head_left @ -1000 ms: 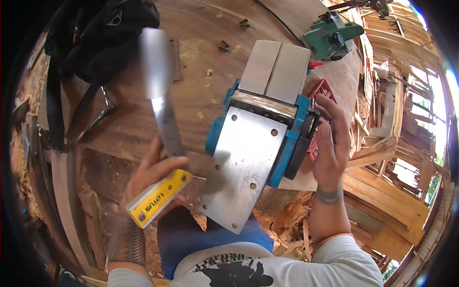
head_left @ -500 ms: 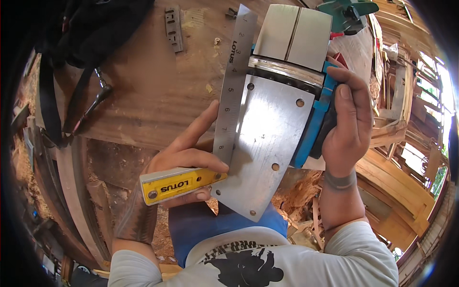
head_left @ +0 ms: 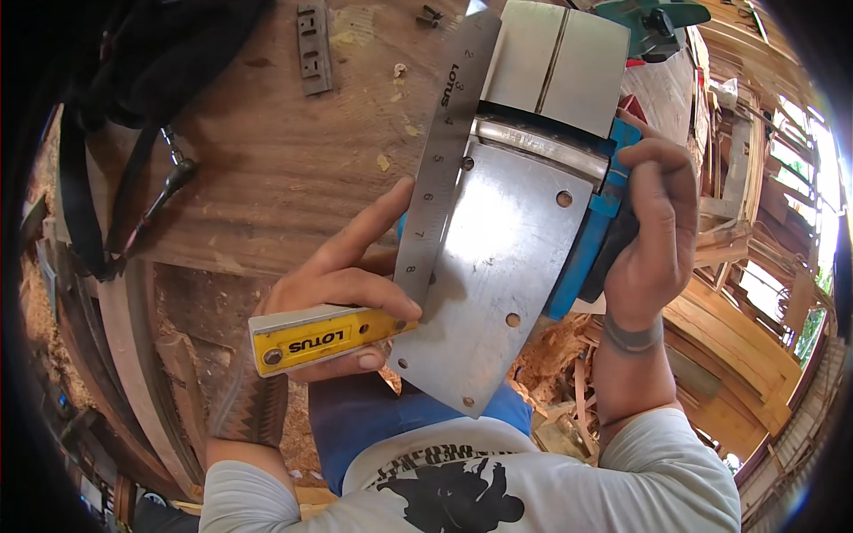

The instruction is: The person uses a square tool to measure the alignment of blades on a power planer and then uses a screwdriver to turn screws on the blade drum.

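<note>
An electric hand planer (head_left: 511, 258) with a blue body is held with its shiny metal sole facing up. The cutter drum (head_left: 542, 142) shows in the gap between the front and rear plates. My right hand (head_left: 656, 235) grips the planer's right side, fingers curled over the blue housing. In my left hand (head_left: 333, 280) is a try square (head_left: 322, 342) with a yellow handle. Its steel ruled blade (head_left: 435, 191) lies along the left edge of the sole, standing on its edge or tilted; I cannot tell which. My left index finger stretches out beside the blade.
A wooden bench (head_left: 258, 178) lies beneath. On it are a slotted metal strip (head_left: 314, 49), small dark screws or bits (head_left: 430, 16), a dark fabric bag (head_left: 169, 53) and a metal-and-black tool (head_left: 169, 191). A green tool (head_left: 657, 27) sits behind the planer. Stacked timber (head_left: 729, 346) stands at right.
The planer and square have tilted slightly, their far ends shifting right. Both hands keep their hold, and the view has shifted a little.
</note>
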A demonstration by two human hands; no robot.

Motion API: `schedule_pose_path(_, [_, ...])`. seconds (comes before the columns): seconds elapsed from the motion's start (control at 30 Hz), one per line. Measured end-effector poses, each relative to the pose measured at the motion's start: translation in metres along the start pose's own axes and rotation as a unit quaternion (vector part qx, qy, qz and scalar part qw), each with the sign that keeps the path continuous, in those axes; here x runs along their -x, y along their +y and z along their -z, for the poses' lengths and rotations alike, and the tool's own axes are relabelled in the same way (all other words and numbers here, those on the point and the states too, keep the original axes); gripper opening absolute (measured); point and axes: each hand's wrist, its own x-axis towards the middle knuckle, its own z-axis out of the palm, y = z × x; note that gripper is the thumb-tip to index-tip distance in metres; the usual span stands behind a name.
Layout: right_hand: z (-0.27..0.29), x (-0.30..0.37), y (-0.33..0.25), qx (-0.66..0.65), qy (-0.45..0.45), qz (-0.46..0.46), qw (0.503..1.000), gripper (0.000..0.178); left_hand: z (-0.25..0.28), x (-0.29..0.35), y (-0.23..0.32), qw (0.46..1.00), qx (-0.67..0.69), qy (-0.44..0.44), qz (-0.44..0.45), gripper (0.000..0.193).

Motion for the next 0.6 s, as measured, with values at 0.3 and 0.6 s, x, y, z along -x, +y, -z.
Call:
schedule_pose_path(0.3, [-0.007,-0.003,-0.005,-0.033,0.057,-0.057,0.996,0.040,0.000,-0.007,0.006,0.999,-0.020,0.014,0.029,0.033])
schedule_pose_path(0.6, [-0.004,-0.002,-0.001,-0.036,0.051,-0.047,0.997,0.045,0.004,-0.011,0.011,0.998,-0.063,0.002,0.013,0.035])
